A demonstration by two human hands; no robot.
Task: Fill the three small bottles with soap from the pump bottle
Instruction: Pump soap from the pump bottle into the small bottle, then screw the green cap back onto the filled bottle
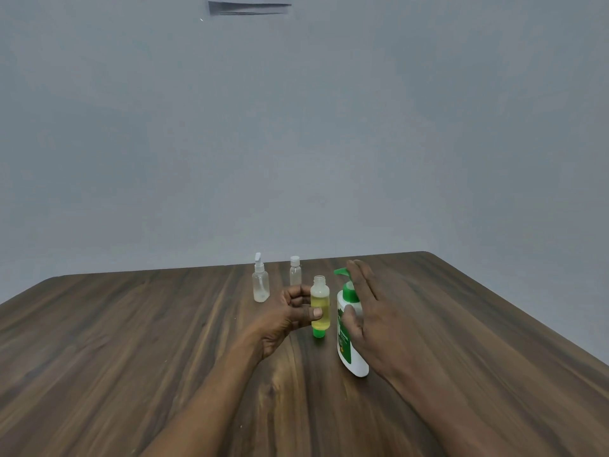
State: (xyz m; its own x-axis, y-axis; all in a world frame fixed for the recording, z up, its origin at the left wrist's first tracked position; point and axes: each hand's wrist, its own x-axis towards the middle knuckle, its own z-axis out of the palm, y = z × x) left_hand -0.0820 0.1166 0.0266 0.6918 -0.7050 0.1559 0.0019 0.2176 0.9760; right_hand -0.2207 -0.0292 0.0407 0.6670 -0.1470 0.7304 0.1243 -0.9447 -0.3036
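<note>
Yellow-filled, open-necked small bottle [320,305]

Single view, from a wide-angle camera worn on the head. It faced forward and slightly down across the table [131,341] toward its far edge and the grey wall [296,127] behind, which filled the upper half. The left hand [293,311] and right hand [365,308] lay close, toward the table's middle.
</note>
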